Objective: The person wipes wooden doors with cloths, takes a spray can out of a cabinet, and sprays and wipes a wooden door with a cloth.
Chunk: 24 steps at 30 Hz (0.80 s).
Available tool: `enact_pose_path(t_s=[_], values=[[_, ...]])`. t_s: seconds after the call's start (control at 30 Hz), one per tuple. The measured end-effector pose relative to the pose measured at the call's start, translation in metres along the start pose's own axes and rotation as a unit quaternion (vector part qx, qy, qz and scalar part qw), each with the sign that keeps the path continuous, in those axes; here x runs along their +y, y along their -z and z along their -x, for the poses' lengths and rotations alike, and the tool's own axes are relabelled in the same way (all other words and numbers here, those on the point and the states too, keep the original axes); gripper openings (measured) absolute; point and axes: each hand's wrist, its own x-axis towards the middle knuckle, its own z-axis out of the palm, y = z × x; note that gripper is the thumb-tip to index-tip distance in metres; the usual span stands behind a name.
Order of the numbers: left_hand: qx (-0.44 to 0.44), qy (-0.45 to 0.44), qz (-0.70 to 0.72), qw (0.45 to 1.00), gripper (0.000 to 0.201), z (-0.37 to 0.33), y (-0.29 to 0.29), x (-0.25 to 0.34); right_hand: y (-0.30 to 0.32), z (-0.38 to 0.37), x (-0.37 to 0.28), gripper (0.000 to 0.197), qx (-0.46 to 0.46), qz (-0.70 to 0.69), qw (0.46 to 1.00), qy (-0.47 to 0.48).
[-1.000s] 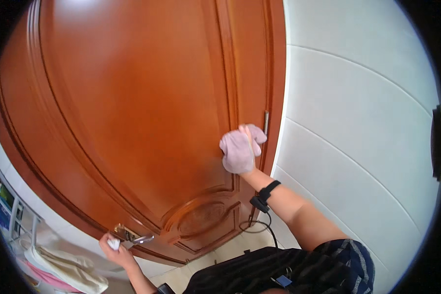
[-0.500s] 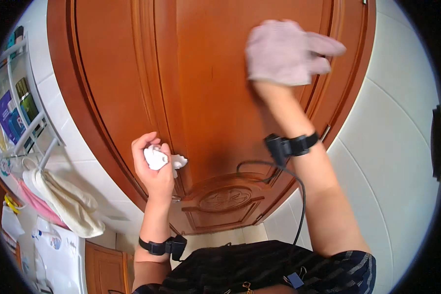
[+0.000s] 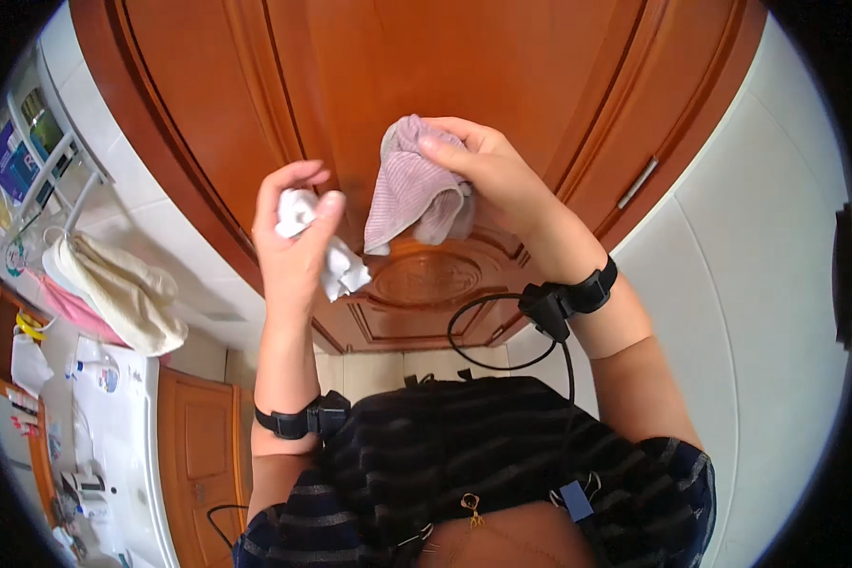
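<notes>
My left hand (image 3: 289,251) is curled around a crumpled white tissue (image 3: 345,271); one part shows between thumb and fingers, another sticks out below the thumb. To its right, my right hand (image 3: 502,175) pinches a pink ribbed cloth (image 3: 412,189) between thumb and fingers. The cloth hangs loosely folded, its lower edge free. Both hands are in front of a reddish-brown wooden door (image 3: 521,66), the cloth apart from the tissue.
White tiled wall (image 3: 729,312) flanks the door on the right. At left are a wire rack (image 3: 66,180) of toiletries, hanging towels (image 3: 128,293) and a white washbasin (image 3: 128,407) above a wooden cabinet (image 3: 204,435). A black cable (image 3: 568,379) hangs from my right wrist strap.
My right hand has come down and left from the upper door; the cloth that covered it now hangs from its fingers. My left hand, still holding the tissue, has risen slightly.
</notes>
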Motion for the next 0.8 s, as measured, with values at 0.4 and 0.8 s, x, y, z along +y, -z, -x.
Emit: enact_pose_path(t_s=[0.4,0.8], values=[[0.021,0.096,0.019,0.995,0.019,0.037,-0.022,-0.033,0.045,0.072,0.053,0.023,0.089,-0.139,0.982,-0.095],[0.024,0.214,0.375,0.902,0.015,0.032,-0.06,-0.039,0.087,0.111,0.114,0.028,-0.186,0.198,0.951,-0.146]])
